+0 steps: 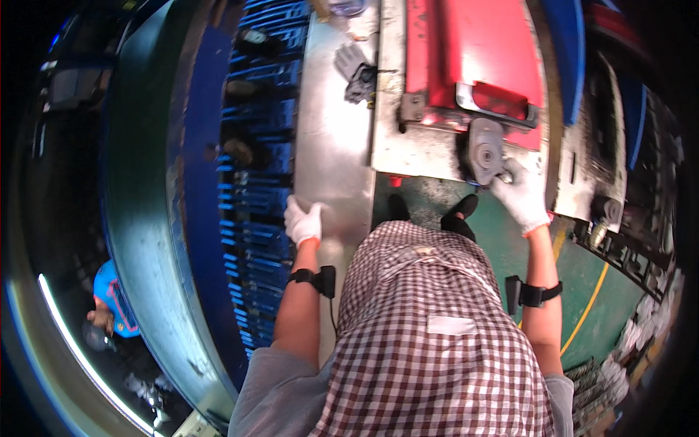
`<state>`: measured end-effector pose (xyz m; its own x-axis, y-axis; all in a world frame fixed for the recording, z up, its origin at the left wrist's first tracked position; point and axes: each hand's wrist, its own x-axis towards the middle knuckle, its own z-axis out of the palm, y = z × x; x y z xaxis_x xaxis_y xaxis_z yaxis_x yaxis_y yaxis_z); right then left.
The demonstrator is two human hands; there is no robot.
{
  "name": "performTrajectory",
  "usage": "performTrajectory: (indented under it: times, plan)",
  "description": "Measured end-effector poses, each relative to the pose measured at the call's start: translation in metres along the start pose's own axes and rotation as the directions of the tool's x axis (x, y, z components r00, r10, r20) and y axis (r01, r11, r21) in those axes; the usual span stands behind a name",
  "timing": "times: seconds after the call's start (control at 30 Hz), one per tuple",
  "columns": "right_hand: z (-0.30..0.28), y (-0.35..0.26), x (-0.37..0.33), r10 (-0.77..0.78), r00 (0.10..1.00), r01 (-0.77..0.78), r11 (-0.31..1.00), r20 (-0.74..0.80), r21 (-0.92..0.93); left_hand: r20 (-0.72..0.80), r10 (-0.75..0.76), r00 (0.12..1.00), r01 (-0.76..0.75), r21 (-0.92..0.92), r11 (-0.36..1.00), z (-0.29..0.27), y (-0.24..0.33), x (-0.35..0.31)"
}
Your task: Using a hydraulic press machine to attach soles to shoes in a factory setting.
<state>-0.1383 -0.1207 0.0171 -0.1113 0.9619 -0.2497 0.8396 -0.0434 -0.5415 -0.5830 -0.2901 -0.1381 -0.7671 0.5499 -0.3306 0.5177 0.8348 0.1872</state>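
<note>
My left hand point(302, 222), in a white glove, rests at the edge of a bare metal tabletop point(338, 160), beside a blue slatted rack. Its fingers and thumb are apart, with nothing seen between them. At the front of a red machine point(499, 44), my right hand point(523, 195), also gloved, closes on the lower right side of a dark grey rounded part with a ringed centre point(486, 151). The fingertips there are partly hidden. Just above that part curves a black-and-silver handle-like frame point(499, 111).
Grey work gloves point(355, 71) lie on the metal top. The blue slatted rack point(258, 182) runs along its left side. A dark machine with a pale plate point(579, 182) stands at right. Far left, a person in blue point(116, 298) is beyond the long panel point(142, 182).
</note>
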Motion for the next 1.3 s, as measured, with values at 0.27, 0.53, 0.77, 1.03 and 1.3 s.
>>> performTrajectory:
  times: [0.27, 0.53, 0.77, 1.03, 1.3]
  plan:
    - [-0.003, -0.017, 0.004, 0.030, 0.997, -0.044, 0.973, 0.066, 0.228, 0.046, -0.048, 0.998, 0.050, -0.038, 0.998, -0.001, -0.009, 0.013]
    - [-0.009, -0.009, 0.000, 0.080, 0.997, -0.081, 0.992, 0.011, 0.096, 0.058, -0.085, 0.995, 0.086, -0.013, 0.996, 0.003, 0.007, 0.012]
    - [-0.003, -0.016, -0.004, 0.105, 0.991, -0.115, 0.984, 0.077, 0.139, 0.055, -0.115, 0.992, 0.117, -0.032, 0.993, -0.002, -0.018, 0.002]
    - [0.000, 0.001, -0.001, -0.013, 1.000, 0.014, 0.989, -0.006, 0.148, -0.205, -0.730, 0.652, 0.671, -0.293, 0.681, -0.006, -0.110, 0.005]
    - [-0.004, 0.005, 0.007, 0.116, 0.986, -0.138, 0.970, 0.119, 0.200, 0.066, -0.976, 0.207, 0.635, -0.768, 0.083, -0.056, -0.224, 0.002]
